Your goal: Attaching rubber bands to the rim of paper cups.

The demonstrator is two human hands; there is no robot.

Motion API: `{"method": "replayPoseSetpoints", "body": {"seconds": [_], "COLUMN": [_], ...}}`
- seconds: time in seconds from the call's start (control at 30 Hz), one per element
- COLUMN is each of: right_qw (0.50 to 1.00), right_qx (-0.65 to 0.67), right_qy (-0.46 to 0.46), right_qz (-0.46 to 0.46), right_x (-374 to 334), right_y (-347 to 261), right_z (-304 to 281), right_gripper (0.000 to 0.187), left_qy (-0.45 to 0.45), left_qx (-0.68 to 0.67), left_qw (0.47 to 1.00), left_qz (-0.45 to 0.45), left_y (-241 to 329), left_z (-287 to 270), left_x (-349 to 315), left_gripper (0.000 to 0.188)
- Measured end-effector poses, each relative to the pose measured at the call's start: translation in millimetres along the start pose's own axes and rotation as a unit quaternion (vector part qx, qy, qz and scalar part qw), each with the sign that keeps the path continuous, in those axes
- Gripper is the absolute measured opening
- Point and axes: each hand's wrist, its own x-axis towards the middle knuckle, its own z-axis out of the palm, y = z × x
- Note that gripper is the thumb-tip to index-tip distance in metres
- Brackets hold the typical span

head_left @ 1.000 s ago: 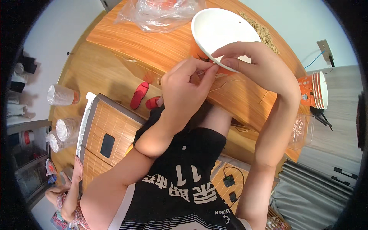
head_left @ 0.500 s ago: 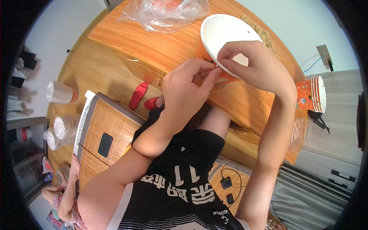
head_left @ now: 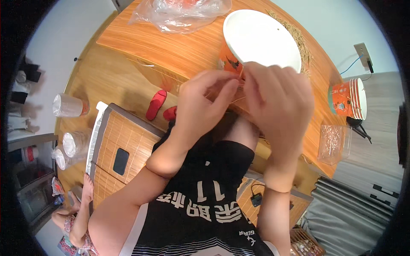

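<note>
An orange paper bucket [head_left: 230, 59] with a white inside stands tilted on the table, its mouth toward me. Right by its near side, my left hand [head_left: 203, 104] pinches a thin pale cord [head_left: 241, 73] between thumb and forefinger. My right hand [head_left: 277, 96] is closed over the same spot, its fingertips on the cord just below the rim; its knuckles cover part of the bucket and the motion blurs it a little. Beyond the bucket lies a bundle of beige cords [head_left: 301, 42].
Nearby on the wooden table [head_left: 171, 55] are a clear plastic bag [head_left: 179, 17], stacked orange buckets [head_left: 344, 99] and a clear box [head_left: 332, 143] of small pieces. A phone [head_left: 121, 161] lies on a bamboo mat. Wrapped stacks [head_left: 70, 105] stand on the floor; another person's leg [head_left: 81, 209] shows lower left.
My right hand has come off the bucket's rim and turned, moving down and toward me to the outer side. My left hand stays almost in place, still pinching.
</note>
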Motion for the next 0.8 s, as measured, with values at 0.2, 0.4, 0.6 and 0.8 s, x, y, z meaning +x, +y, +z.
{"method": "replayPoseSetpoints", "body": {"seconds": [0.2,0.4,0.6,0.8], "right_qw": [0.998,0.984,0.977,0.501], "right_qx": [0.005,-0.001,0.053,0.614], "right_qy": [0.061,0.174,0.205,0.363], "right_qz": [0.009,-0.035,-0.002,0.491], "right_x": [-27.3,-30.6,-55.7,-58.0], "right_y": [-15.4,-9.8,-22.5,-100.4], "right_z": [24.1,47.4,66.1,103.8], "right_gripper": [0.021,0.021,0.018,0.045], "left_qy": [-0.002,-0.203,-0.252,-0.201], "left_qx": [-0.107,-0.142,-0.059,0.011], "left_qw": [0.991,0.956,0.956,0.976], "left_qz": [-0.078,-0.159,-0.136,-0.089], "left_y": [4.9,24.2,23.9,13.6], "left_z": [-25.2,-36.9,-38.1,-33.8], "left_x": [14.7,43.9,59.0,53.3], "left_gripper": [0.011,0.016,0.015,0.016]}}
